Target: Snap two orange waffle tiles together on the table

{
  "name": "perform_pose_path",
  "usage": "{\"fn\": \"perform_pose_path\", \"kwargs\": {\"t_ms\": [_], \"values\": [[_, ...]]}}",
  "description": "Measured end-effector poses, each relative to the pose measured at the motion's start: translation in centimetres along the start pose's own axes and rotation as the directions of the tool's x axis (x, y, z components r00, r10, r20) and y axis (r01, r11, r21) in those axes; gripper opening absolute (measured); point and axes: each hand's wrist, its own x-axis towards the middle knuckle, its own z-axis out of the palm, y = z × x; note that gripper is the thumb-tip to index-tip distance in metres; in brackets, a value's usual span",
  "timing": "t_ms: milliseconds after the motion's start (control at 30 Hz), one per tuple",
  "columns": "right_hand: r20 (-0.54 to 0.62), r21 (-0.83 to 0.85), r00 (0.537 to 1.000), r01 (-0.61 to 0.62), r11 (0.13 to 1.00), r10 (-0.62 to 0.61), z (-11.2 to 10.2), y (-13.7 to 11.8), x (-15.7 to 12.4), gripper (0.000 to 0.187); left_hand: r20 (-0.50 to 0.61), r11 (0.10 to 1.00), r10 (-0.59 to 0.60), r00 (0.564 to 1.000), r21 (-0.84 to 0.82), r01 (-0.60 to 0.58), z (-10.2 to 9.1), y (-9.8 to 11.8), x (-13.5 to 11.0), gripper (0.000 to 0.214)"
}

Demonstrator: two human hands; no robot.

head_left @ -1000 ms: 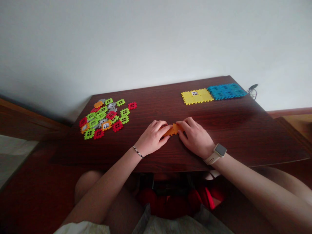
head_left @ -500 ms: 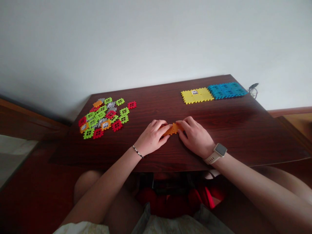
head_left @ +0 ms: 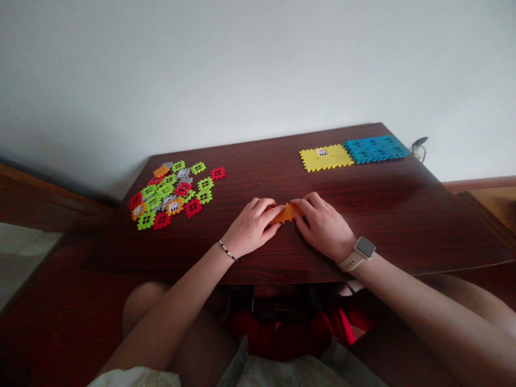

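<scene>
Orange plastic tiles [head_left: 286,213], joined in a short strip, are pinched from either end between the left hand [head_left: 250,226] and the right hand [head_left: 322,228], close together over the dark wooden bench [head_left: 258,174]. A beaded bracelet [head_left: 228,250] circles the left wrist, a pale watch [head_left: 357,254] the right. Farther left lies a loose pile of green, red, grey and orange tiles [head_left: 171,196]. Farther right, a yellow tile sheet [head_left: 325,158] touches a blue tile sheet [head_left: 374,149].

The interlocking plastic tile [head_left: 287,213] is orange — the table [head_left: 374,231] a dark reddish-brown woodgrain.
</scene>
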Motion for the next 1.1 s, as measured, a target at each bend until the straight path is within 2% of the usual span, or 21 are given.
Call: {"fn": "perform_pose_path", "kwargs": {"t_ms": [1100], "values": [[0.003,0.000,1.000,0.003,1.000,-0.003,0.13,0.12,-0.02,0.028,0.012,1.000,-0.011,1.000,-0.001,0.011,0.03,-0.02,-0.08,0.039]]}}
